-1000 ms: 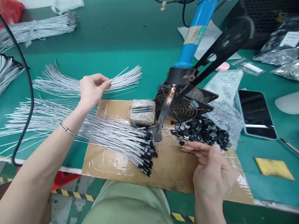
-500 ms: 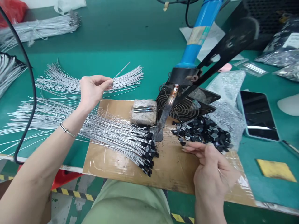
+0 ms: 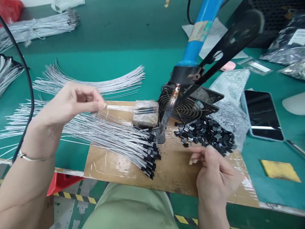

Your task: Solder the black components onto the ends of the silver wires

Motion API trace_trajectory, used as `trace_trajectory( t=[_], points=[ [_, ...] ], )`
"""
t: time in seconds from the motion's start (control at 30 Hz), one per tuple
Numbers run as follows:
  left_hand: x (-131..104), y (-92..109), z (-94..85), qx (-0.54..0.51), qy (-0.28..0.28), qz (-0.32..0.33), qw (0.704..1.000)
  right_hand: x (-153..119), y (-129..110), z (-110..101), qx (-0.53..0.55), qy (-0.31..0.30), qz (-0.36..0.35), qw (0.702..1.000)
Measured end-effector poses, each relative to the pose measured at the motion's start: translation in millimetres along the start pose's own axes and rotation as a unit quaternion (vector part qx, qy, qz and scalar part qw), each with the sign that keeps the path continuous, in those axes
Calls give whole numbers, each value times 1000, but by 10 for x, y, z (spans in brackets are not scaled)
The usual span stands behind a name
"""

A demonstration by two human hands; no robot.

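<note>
My left hand (image 3: 78, 103) is closed in a pinch on a white wire (image 3: 120, 108), blurred by motion, that points right toward the wrapped block. Below it spreads a bundle of white wires (image 3: 111, 135) with black connectors (image 3: 150, 156) on their right ends. Behind lies another bundle of white wires (image 3: 107, 85). My right hand (image 3: 214, 175) is closed, thumb against fingers, in front of a pile of small black parts (image 3: 207, 135). A thin strand, apparently solder wire (image 3: 226, 181), runs across its palm; the fingertips' contact is hard to make out.
A soldering iron (image 3: 194, 47) on a black bracket points down over the cardboard (image 3: 176, 178). Beside it are a fan (image 3: 186, 108) and a wrapped block (image 3: 145, 119). Rightward lie a phone (image 3: 263, 114) and yellow sponge (image 3: 280, 170). A black cable (image 3: 28, 79) hangs at left.
My left hand has drawn a wire out of the rear bundle and moved left and toward me. My right hand is nearly still, its fingertips slightly shifted.
</note>
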State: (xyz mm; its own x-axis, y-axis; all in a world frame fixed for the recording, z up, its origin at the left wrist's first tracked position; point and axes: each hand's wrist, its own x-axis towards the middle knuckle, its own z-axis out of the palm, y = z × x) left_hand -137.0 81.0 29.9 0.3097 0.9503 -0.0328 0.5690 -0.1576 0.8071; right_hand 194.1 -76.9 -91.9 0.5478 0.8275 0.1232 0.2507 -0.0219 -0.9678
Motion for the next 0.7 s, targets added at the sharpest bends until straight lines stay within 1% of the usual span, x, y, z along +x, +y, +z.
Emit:
trace_trajectory(
  t=[0.03, 0.1, 0.13, 0.2, 0.27, 0.33, 0.4, 0.5, 0.6, 0.7],
  points=[
    [-90, 27, -3, -29, -64, -13, 997, -22, -40, 15, 6, -19, -5, 1000],
    [-243, 47, 67, -68, -142, -53, 986, -78, -150, 65, 25, -69, -8, 997],
    [-305, 47, 131, -79, -170, -73, 980, -105, -214, 99, 29, -99, -14, 995],
    [-400, 46, 284, -99, -201, -94, 970, -146, -334, 172, 50, -188, -15, 981],
    [-464, 53, 420, -119, -209, -98, 966, -162, -416, 239, 74, -284, -21, 956],
    [-503, 68, 507, -134, -219, -107, 961, -161, -448, 284, 97, -332, -14, 938],
    [-525, 83, 544, -140, -237, -127, 953, -155, -443, 306, 112, -342, -5, 933],
    [-547, 101, 554, -136, -256, -144, 946, -152, -411, 312, 118, -346, -17, 931],
    [-582, 136, 594, -109, -248, -140, 952, -163, -382, 306, 101, -332, -47, 937],
    [-645, 222, 727, -62, -225, -139, 963, -177, -363, 303, 64, -312, -81, 944]
  ],
)
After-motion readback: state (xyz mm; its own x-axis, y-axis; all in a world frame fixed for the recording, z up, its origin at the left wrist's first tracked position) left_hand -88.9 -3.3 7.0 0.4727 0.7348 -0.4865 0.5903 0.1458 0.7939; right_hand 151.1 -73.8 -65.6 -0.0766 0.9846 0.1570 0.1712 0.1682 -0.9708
